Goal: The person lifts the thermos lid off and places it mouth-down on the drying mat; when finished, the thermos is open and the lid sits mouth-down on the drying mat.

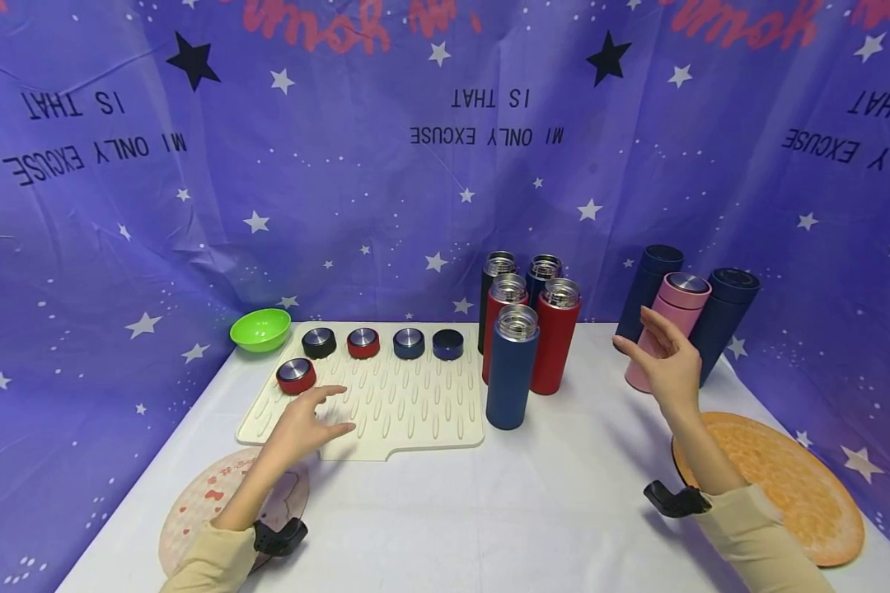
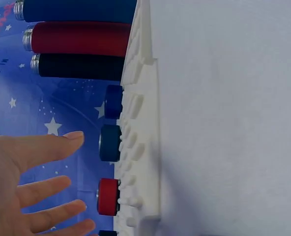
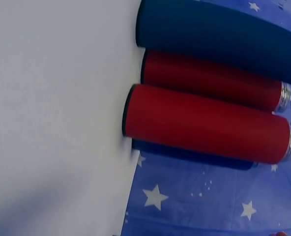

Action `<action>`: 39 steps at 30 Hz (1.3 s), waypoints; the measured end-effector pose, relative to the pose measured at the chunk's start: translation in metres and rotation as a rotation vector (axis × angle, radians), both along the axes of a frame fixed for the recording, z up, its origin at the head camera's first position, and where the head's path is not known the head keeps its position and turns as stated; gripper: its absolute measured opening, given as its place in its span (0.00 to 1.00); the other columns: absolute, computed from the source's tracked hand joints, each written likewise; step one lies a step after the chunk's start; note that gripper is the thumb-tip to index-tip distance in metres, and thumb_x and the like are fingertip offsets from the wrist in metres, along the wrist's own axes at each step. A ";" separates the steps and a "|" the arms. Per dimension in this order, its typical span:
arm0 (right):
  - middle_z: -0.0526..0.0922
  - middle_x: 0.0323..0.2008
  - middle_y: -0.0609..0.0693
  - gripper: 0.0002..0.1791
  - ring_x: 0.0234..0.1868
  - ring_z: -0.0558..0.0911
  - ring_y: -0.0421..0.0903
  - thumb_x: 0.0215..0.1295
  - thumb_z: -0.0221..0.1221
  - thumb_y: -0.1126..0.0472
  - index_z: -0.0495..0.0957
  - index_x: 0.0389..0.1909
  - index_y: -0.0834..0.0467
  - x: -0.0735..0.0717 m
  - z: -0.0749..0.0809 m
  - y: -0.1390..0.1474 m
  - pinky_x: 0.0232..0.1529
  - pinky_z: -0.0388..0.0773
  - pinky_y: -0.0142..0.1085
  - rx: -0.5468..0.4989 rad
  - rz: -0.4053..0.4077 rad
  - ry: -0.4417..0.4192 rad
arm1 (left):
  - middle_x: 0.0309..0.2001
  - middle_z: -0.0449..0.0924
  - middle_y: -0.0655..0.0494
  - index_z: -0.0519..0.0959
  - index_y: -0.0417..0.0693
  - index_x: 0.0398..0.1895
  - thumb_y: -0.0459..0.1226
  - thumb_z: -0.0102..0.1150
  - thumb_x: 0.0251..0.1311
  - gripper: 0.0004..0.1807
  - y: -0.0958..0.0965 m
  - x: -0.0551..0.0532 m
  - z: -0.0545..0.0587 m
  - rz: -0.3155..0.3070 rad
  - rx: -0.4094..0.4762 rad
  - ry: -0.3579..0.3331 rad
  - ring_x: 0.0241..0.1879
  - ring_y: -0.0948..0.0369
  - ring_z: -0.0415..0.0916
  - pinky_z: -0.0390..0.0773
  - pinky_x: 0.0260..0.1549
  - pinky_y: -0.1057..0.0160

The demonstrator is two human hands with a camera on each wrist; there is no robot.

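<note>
Held in the air over the left part of the cream drying mat (image 1: 415, 420), my left hand (image 1: 304, 427) has its thumb and fingers spread with nothing between them. Closest to it is a red flask lid (image 1: 296, 377); behind stand a black lid (image 1: 319, 343), another red lid (image 1: 363, 343), a blue lid (image 1: 409, 343) and a dark blue lid (image 1: 447, 345). My right hand (image 1: 671, 371), fingers loosely bent and holding nothing, overlaps a pink flask (image 1: 684, 301) in the head view. Lidless flasks stand centrally, among them a blue flask (image 1: 508, 379) and a red flask (image 1: 556, 346).
Two capped navy flasks (image 1: 723, 321) flank the pink one. A green bowl (image 1: 261, 331) sits at the back left. Round mats lie near the forearms: a pink one (image 1: 193, 511) at left, an orange one (image 1: 801, 494) at right. A purple star-print cloth (image 1: 386, 198) hangs behind.
</note>
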State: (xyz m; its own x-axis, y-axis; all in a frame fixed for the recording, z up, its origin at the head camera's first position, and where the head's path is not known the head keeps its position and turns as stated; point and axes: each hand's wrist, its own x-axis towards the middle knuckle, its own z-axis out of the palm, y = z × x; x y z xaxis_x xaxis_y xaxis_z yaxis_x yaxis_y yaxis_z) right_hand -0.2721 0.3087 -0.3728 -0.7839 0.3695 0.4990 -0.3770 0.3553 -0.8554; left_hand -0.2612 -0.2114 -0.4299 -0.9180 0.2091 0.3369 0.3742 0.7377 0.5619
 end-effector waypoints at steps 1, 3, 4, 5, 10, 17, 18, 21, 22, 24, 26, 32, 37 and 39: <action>0.76 0.60 0.48 0.35 0.62 0.73 0.43 0.52 0.72 0.63 0.73 0.64 0.54 0.000 0.000 0.002 0.62 0.68 0.31 0.005 -0.014 0.008 | 0.57 0.74 0.36 0.75 0.39 0.57 0.40 0.75 0.47 0.33 -0.001 0.001 -0.002 0.003 -0.006 -0.015 0.54 0.38 0.72 0.73 0.51 0.41; 0.76 0.61 0.50 0.35 0.62 0.73 0.44 0.52 0.72 0.64 0.73 0.64 0.55 0.000 0.001 0.007 0.62 0.68 0.30 0.001 -0.032 0.032 | 0.58 0.73 0.35 0.75 0.39 0.58 0.40 0.75 0.47 0.34 -0.002 0.001 -0.005 0.009 -0.019 -0.049 0.57 0.37 0.70 0.71 0.54 0.40; 0.76 0.61 0.52 0.35 0.62 0.73 0.45 0.52 0.72 0.65 0.73 0.63 0.55 0.000 0.001 0.009 0.62 0.68 0.30 0.000 -0.044 0.047 | 0.58 0.73 0.34 0.74 0.39 0.59 0.41 0.75 0.47 0.34 -0.003 0.001 -0.006 0.012 -0.027 -0.062 0.58 0.37 0.69 0.70 0.55 0.39; 0.75 0.61 0.53 0.35 0.62 0.73 0.46 0.52 0.72 0.65 0.73 0.64 0.56 0.000 0.000 0.012 0.62 0.68 0.30 0.001 -0.057 0.059 | 0.58 0.72 0.34 0.74 0.38 0.59 0.41 0.75 0.47 0.35 -0.004 0.002 -0.007 0.012 -0.035 -0.073 0.58 0.37 0.68 0.69 0.56 0.39; 0.75 0.60 0.56 0.35 0.62 0.73 0.45 0.52 0.72 0.66 0.73 0.63 0.57 -0.002 -0.001 0.026 0.62 0.67 0.32 -0.019 -0.141 0.100 | 0.57 0.72 0.32 0.74 0.36 0.59 0.41 0.75 0.45 0.36 -0.008 0.000 -0.012 0.029 -0.085 -0.111 0.58 0.35 0.67 0.68 0.56 0.38; 0.77 0.59 0.53 0.33 0.61 0.74 0.42 0.52 0.72 0.63 0.75 0.61 0.56 -0.012 -0.004 0.049 0.62 0.67 0.32 -0.075 -0.259 0.084 | 0.58 0.70 0.29 0.73 0.33 0.59 0.40 0.76 0.43 0.38 -0.015 -0.002 -0.020 0.043 -0.104 -0.153 0.60 0.33 0.64 0.64 0.59 0.37; 0.77 0.59 0.53 0.32 0.61 0.74 0.42 0.52 0.72 0.62 0.75 0.61 0.56 -0.014 -0.005 0.051 0.63 0.67 0.32 -0.087 -0.270 0.080 | 0.58 0.70 0.29 0.73 0.34 0.59 0.40 0.76 0.43 0.38 -0.016 -0.003 -0.021 0.043 -0.106 -0.155 0.60 0.33 0.64 0.64 0.59 0.37; 0.77 0.59 0.53 0.33 0.61 0.75 0.43 0.51 0.73 0.61 0.76 0.61 0.56 -0.018 -0.008 0.059 0.63 0.68 0.32 -0.108 -0.293 0.056 | 0.58 0.71 0.30 0.73 0.34 0.58 0.40 0.77 0.42 0.38 -0.016 -0.003 -0.021 0.042 -0.111 -0.155 0.60 0.34 0.64 0.64 0.59 0.37; 0.77 0.60 0.52 0.33 0.61 0.75 0.43 0.51 0.73 0.60 0.75 0.61 0.55 -0.019 -0.009 0.061 0.63 0.67 0.32 -0.110 -0.300 0.042 | 0.58 0.71 0.30 0.74 0.34 0.58 0.40 0.77 0.42 0.38 -0.016 -0.003 -0.022 0.042 -0.112 -0.154 0.60 0.34 0.65 0.65 0.59 0.37; 0.76 0.60 0.53 0.34 0.61 0.74 0.43 0.51 0.73 0.59 0.75 0.62 0.55 -0.022 -0.011 0.065 0.63 0.67 0.32 -0.111 -0.307 0.016 | 0.57 0.71 0.30 0.74 0.34 0.58 0.40 0.77 0.42 0.38 -0.016 -0.004 -0.022 0.040 -0.114 -0.153 0.59 0.34 0.65 0.65 0.58 0.37; 0.75 0.62 0.53 0.35 0.62 0.73 0.43 0.52 0.72 0.58 0.74 0.63 0.54 -0.026 -0.014 0.068 0.63 0.66 0.32 -0.115 -0.298 -0.012 | 0.57 0.72 0.31 0.74 0.34 0.58 0.40 0.77 0.42 0.38 -0.016 -0.004 -0.022 0.039 -0.114 -0.151 0.59 0.34 0.65 0.65 0.58 0.38; 0.72 0.64 0.52 0.38 0.64 0.71 0.43 0.51 0.73 0.56 0.71 0.65 0.53 -0.038 -0.023 0.074 0.65 0.64 0.33 -0.123 -0.289 -0.056 | 0.57 0.72 0.31 0.74 0.35 0.57 0.40 0.77 0.42 0.37 -0.016 -0.004 -0.022 0.034 -0.109 -0.152 0.59 0.35 0.66 0.65 0.58 0.38; 0.73 0.63 0.55 0.40 0.62 0.73 0.43 0.49 0.74 0.59 0.70 0.66 0.54 -0.046 -0.029 0.073 0.64 0.66 0.33 -0.141 -0.290 -0.030 | 0.57 0.72 0.32 0.75 0.35 0.58 0.40 0.77 0.42 0.37 -0.017 -0.003 -0.021 0.028 -0.101 -0.160 0.59 0.35 0.65 0.66 0.58 0.37; 0.73 0.63 0.56 0.41 0.61 0.74 0.43 0.49 0.74 0.59 0.70 0.66 0.54 -0.048 -0.030 0.072 0.63 0.67 0.33 -0.137 -0.288 -0.027 | 0.57 0.72 0.32 0.74 0.35 0.58 0.40 0.77 0.43 0.37 -0.017 -0.003 -0.020 0.027 -0.098 -0.161 0.60 0.35 0.65 0.66 0.58 0.37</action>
